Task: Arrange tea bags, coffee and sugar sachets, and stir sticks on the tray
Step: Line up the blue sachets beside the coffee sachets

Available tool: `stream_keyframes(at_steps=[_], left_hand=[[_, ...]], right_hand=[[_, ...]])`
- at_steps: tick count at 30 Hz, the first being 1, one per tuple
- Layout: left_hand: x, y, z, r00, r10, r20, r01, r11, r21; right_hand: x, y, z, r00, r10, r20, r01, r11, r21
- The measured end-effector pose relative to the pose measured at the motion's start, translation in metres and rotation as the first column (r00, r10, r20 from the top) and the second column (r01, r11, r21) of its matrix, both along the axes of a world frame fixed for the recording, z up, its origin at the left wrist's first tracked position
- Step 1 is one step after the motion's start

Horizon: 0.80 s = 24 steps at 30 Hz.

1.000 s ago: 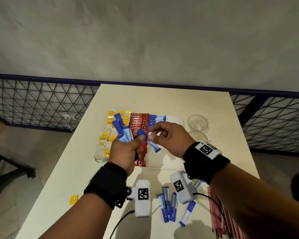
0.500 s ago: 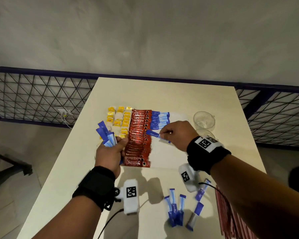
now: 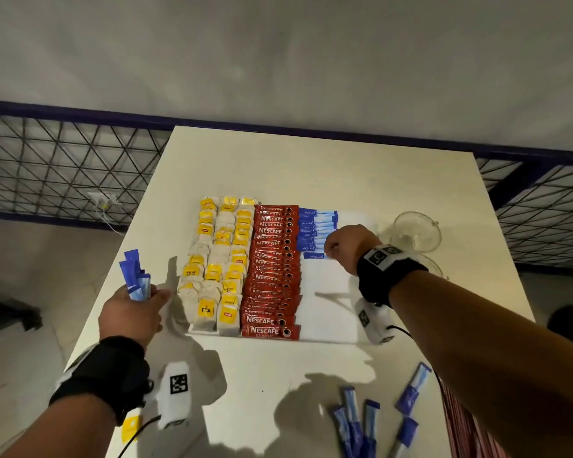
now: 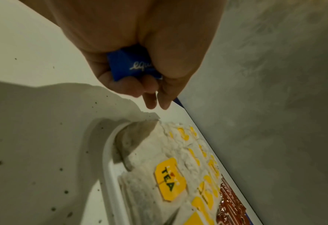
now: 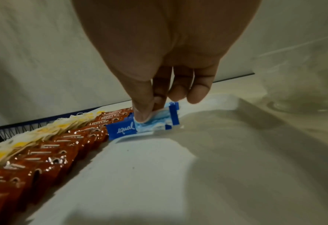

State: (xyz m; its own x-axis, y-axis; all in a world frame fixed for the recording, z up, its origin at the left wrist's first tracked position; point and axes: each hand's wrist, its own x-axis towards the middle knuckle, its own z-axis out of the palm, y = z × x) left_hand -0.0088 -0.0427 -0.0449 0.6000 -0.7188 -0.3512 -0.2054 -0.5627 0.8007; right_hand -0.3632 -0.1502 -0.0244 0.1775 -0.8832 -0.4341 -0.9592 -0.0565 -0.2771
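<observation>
The right hand (image 3: pixel 343 246) pinches one blue Equal sachet (image 5: pixel 139 127) between thumb and forefinger, low on the white tray (image 3: pixel 331 309), at the near end of the sachet column (image 3: pixel 316 231) beside the Nescafé sticks (image 3: pixel 272 272) and three tea-bag columns (image 3: pixel 217 266). The left hand (image 3: pixel 131 314) grips a sachet bundle (image 3: pixel 135 276); their number is unclear. Five loose sachets (image 3: pixel 371 421) lie on the table (image 3: pixel 311 166).

Two hands show: the left hand (image 3: pixel 131 314) and the right hand (image 3: pixel 346 246). One white tray (image 3: pixel 331 309) lies on one surface (image 3: pixel 311 166). On the tray the tea bags (image 3: pixel 217 262) stand in three columns, the red coffee sachets (image 3: pixel 273 269) in one column and the blue sugar sachets (image 3: pixel 315 231) in one; each pile overlaps too closely to count. Two glass cups (image 3: pixel 415 231) stand beside the tray. About five loose blue sachets (image 3: pixel 371 421) lie near the front edge
</observation>
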Motion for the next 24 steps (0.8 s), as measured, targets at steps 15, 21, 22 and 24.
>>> stream_keyframes(at_steps=[15,21,22,24], left_hand=[[-0.005,0.000,-0.007,0.998,-0.005,-0.056,0.001,0.998,-0.069],[-0.004,0.002,-0.009,0.998,0.000,-0.069,-0.005,0.997,-0.072],[-0.004,0.002,-0.009,0.997,0.002,-0.074,-0.007,0.998,-0.070],[-0.004,0.002,-0.009,0.997,0.001,-0.079,-0.006,0.998,-0.067]], right_hand=[[0.008,-0.011,-0.016,0.996,0.067,-0.055,-0.070,0.996,-0.059],[0.012,-0.015,-0.014,0.988,0.120,-0.095,-0.126,0.990,-0.060],[0.013,-0.015,-0.016,0.988,0.122,-0.092,-0.128,0.989,-0.069],[0.011,-0.013,-0.018,0.992,0.102,-0.076,-0.111,0.987,-0.118]])
